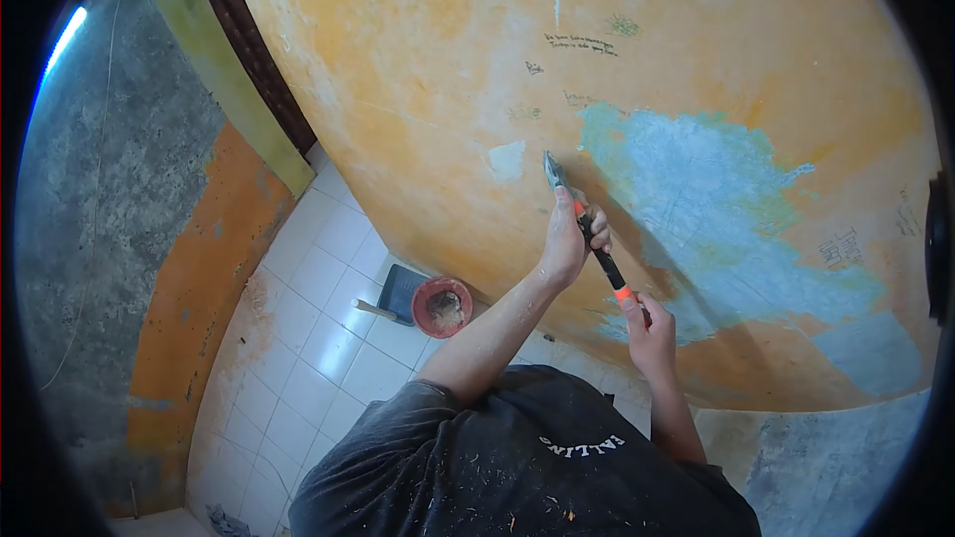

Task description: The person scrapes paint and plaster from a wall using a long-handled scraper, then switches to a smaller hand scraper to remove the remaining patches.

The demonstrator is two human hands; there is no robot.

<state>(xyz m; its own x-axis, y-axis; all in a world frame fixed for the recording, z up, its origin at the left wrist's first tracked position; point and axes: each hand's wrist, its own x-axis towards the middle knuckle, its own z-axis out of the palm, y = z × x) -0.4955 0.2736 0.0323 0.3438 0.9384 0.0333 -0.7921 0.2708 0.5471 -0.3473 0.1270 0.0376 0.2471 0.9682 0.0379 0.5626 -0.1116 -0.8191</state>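
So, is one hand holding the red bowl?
No, the red bowl sits on the floor; left hand and right hand grip the scraper.

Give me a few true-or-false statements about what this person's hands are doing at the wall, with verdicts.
1. The left hand and the right hand both grip one scraper. True.
2. A red bowl stands on the tiled floor near the wall. True.
3. The scraper's tip rests on the floor. False: it is against the orange wall.
4. The wall's paint is unbroken. False: a large blue-grey patch shows no orange.
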